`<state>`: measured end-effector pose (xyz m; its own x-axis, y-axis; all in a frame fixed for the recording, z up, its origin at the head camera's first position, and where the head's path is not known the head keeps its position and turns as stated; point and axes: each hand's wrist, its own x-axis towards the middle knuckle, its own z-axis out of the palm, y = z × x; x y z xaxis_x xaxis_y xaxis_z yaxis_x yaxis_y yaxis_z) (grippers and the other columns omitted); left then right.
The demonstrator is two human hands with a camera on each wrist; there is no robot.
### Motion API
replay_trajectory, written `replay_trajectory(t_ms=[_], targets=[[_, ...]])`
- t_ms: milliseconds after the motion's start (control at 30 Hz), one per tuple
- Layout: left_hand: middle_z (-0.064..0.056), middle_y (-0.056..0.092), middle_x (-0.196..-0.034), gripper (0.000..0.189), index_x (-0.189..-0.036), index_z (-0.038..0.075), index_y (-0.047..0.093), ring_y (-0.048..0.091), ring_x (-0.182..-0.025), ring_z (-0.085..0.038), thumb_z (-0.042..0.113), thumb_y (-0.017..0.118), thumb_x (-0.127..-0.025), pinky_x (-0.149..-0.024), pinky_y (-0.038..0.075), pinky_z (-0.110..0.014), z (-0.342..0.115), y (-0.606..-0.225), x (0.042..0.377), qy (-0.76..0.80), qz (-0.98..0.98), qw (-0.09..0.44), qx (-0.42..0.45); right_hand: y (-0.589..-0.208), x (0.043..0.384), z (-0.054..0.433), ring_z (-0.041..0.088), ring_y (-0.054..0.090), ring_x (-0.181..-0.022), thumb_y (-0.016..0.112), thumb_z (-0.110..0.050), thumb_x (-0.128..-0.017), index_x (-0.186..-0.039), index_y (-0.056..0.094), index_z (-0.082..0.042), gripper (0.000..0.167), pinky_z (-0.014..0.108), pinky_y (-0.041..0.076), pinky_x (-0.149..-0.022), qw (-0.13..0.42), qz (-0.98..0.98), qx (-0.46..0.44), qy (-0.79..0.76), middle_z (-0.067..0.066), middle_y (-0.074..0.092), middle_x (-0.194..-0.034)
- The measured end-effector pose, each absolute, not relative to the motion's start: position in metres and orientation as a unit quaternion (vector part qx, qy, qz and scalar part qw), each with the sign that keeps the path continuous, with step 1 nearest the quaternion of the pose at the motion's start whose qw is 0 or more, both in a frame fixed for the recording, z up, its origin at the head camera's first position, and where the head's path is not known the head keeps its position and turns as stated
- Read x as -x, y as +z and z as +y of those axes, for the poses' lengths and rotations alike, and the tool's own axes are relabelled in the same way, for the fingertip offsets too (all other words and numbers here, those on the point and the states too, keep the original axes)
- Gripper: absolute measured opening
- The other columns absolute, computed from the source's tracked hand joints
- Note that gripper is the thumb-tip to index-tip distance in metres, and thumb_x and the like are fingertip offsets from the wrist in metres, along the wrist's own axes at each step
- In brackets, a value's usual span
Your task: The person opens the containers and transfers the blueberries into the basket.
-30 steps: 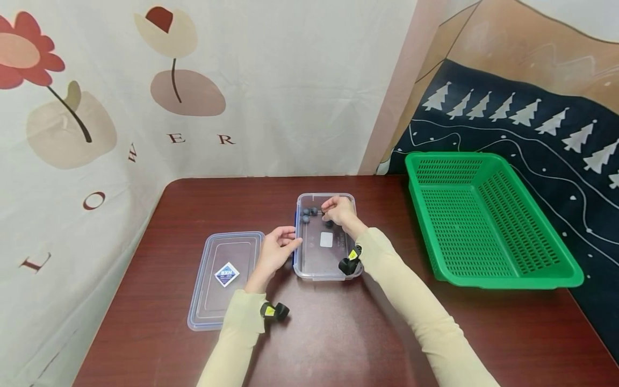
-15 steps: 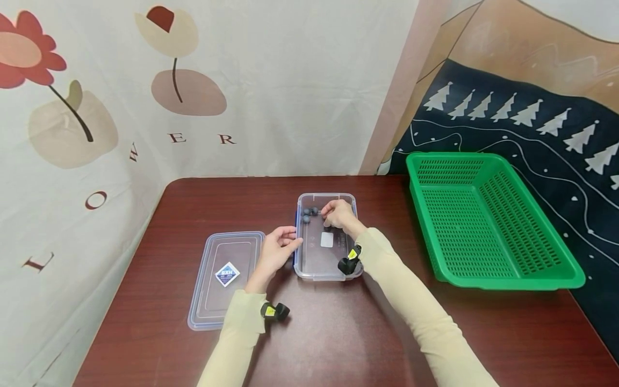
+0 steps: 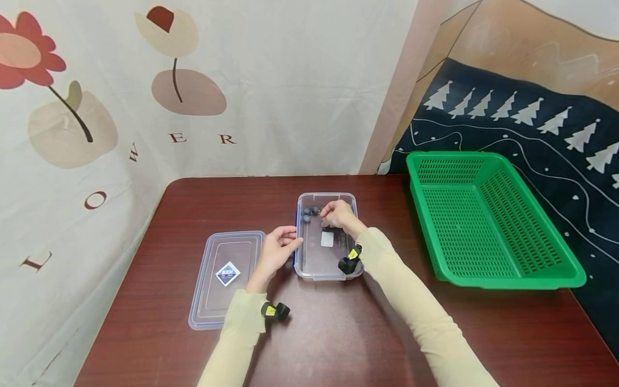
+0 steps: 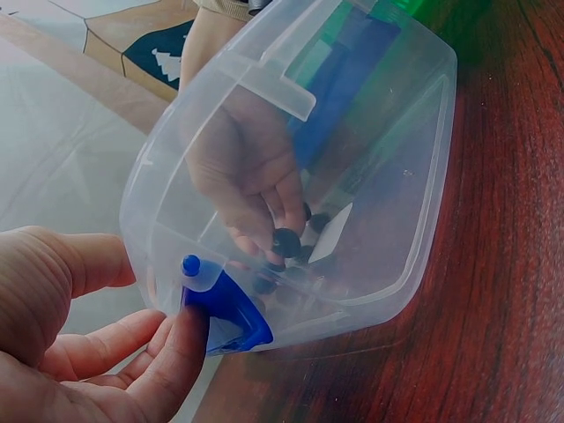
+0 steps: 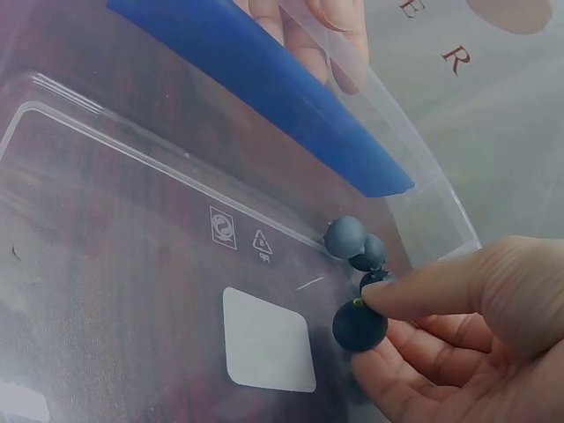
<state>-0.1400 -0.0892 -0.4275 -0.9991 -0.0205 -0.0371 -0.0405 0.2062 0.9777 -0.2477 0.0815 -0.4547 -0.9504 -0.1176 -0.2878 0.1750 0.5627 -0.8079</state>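
A clear plastic box (image 3: pixel 314 258) with blue side clips stands on the table. Several blueberries (image 3: pixel 307 219) lie in its far left part; in the right wrist view, berries (image 5: pixel 344 237) sit near the wall with the blue clip (image 5: pixel 264 88). My right hand (image 3: pixel 340 214) reaches inside, and its thumb and fingers pinch a dark blueberry (image 5: pixel 359 327) just above the box floor. My left hand (image 3: pixel 276 248) is at the box's left side. Its fairly straight fingers touch the blue clip (image 4: pixel 231 313), while the thumb lies near the rim.
Left of the box lies its clear lid (image 3: pixel 205 290) with a blue-edged diamond label. A green perforated basket (image 3: pixel 498 282) stands at the table's right. The brown table (image 3: pixel 329 333) meets a patterned cloth (image 3: pixel 290 107) at the back.
Inside the box, my right hand has shifted slightly down and back left; the dark blueberry at its fingertips shows nearer the white label. My left hand keeps its place.
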Motion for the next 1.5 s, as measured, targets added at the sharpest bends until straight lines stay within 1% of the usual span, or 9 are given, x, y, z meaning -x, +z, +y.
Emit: replay_trajectory(t_ms=[67,300,400,633,867,967,1067,1333,1500], targets=[[-0.030,0.061,-0.096,0.031,-0.108,-0.016,0.057,0.057,-0.070,-0.007,-0.006,0.066,-0.081,-0.060,0.042,-0.014,-0.091,-0.438,0.144,0.636,0.772,0.004,0.016,-0.453,0.247,0.082,0.010,0.050,-0.057,0.070,0.008,-0.071,-0.080,0.064,-0.001,0.014,0.024,0.048,-0.057,0.156,0.866,-0.018,-0.474,0.001,0.058,-0.068],[-0.032,0.060,-0.097,0.031,-0.109,-0.017,0.056,0.056,-0.071,-0.010,-0.006,0.066,-0.081,-0.059,0.042,-0.014,-0.092,-0.449,0.149,0.633,0.774,0.002,0.014,-0.440,0.246,0.083,0.008,0.054,-0.057,0.068,0.009,-0.072,-0.083,0.063,0.002,0.014,0.032,0.052,-0.067,0.146,0.841,-0.020,-0.520,0.000,0.061,-0.067],[-0.029,0.061,-0.097,0.031,-0.109,-0.014,0.058,0.056,-0.070,-0.007,-0.003,0.068,-0.081,-0.059,0.043,-0.015,-0.094,-0.463,0.155,0.635,0.772,0.001,0.016,-0.431,0.246,0.085,0.006,0.055,-0.058,0.068,0.010,-0.072,-0.086,0.063,0.004,0.016,0.032,0.053,-0.069,0.137,0.827,-0.020,-0.545,0.000,0.061,-0.068],[-0.024,0.063,-0.095,0.030,-0.108,-0.010,0.060,0.057,-0.070,-0.007,-0.001,0.069,-0.081,-0.060,0.044,-0.016,-0.094,-0.464,0.155,0.631,0.776,-0.004,0.017,-0.409,0.246,0.094,0.007,0.057,-0.062,0.066,0.011,-0.075,-0.092,0.062,0.006,0.018,0.034,0.052,-0.073,0.124,0.812,-0.003,-0.571,0.017,0.067,-0.087],[-0.025,0.063,-0.096,0.031,-0.109,-0.011,0.060,0.058,-0.072,-0.010,-0.001,0.069,-0.081,-0.060,0.043,-0.015,-0.094,-0.464,0.155,0.630,0.776,-0.002,0.013,-0.382,0.246,0.110,0.014,0.060,-0.075,0.065,0.011,-0.078,-0.098,0.060,0.006,0.021,0.039,0.050,-0.084,0.112,0.793,0.000,-0.599,0.018,0.064,-0.093],[-0.025,0.063,-0.096,0.032,-0.109,-0.011,0.059,0.057,-0.072,-0.009,-0.001,0.069,-0.081,-0.060,0.043,-0.015,-0.095,-0.463,0.155,0.631,0.776,-0.001,0.012,-0.370,0.245,0.119,0.014,0.060,-0.077,0.065,0.009,-0.079,-0.102,0.060,0.007,0.024,0.041,0.048,-0.088,0.101,0.793,-0.003,-0.601,0.018,0.063,-0.097],[-0.025,0.063,-0.097,0.032,-0.109,-0.011,0.059,0.057,-0.072,-0.008,-0.001,0.069,-0.081,-0.060,0.043,-0.015,-0.095,-0.463,0.155,0.631,0.775,0.001,0.014,-0.360,0.244,0.129,0.014,0.060,-0.078,0.063,0.007,-0.082,-0.107,0.059,0.008,0.025,0.039,0.048,-0.089,0.090,0.793,-0.001,-0.602,0.022,0.063,-0.103],[-0.025,0.063,-0.095,0.031,-0.109,-0.012,0.059,0.057,-0.072,-0.009,-0.001,0.069,-0.081,-0.060,0.043,-0.015,-0.095,-0.464,0.155,0.633,0.774,-0.001,0.013,-0.345,0.244,0.155,0.013,0.059,-0.080,0.063,0.003,-0.085,-0.111,0.058,0.007,0.027,0.034,0.048,-0.088,0.061,0.801,-0.010,-0.595,0.022,0.062,-0.108],[-0.025,0.063,-0.095,0.031,-0.108,-0.012,0.059,0.058,-0.072,-0.012,-0.001,0.069,-0.081,-0.058,0.043,-0.016,-0.096,-0.464,0.155,0.631,0.776,-0.002,0.012,-0.339,0.243,0.174,0.011,0.058,-0.079,0.063,0.002,-0.085,-0.111,0.057,0.008,0.027,0.028,0.050,-0.084,0.046,0.803,-0.014,-0.594,0.015,0.064,-0.101]])
